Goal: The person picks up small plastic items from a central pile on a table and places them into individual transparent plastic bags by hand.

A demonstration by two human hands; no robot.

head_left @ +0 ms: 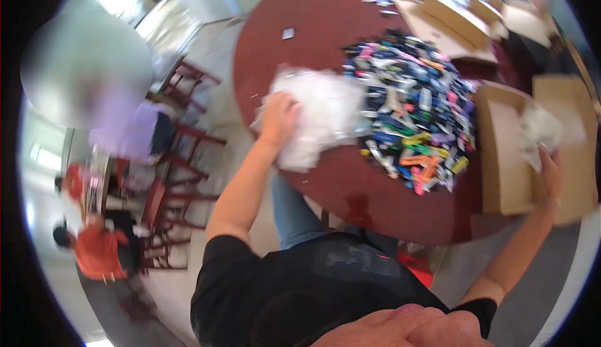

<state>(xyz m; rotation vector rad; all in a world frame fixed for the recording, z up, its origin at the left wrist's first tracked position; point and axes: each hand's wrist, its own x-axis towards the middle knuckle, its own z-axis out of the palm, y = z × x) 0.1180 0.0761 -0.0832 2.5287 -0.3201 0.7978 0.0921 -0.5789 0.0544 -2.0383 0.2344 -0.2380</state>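
Left hand (283,116) curled on plastic (325,106); right hand (551,170) closed on bag (539,131)

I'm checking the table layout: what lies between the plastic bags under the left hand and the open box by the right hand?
The head view shows a heap of small multicoloured pieces between the plastic bags and the open box.

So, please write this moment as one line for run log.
left hand: on clear-bag pile | right hand: holding clear bag at open carton | heap of small colorful items: between hands
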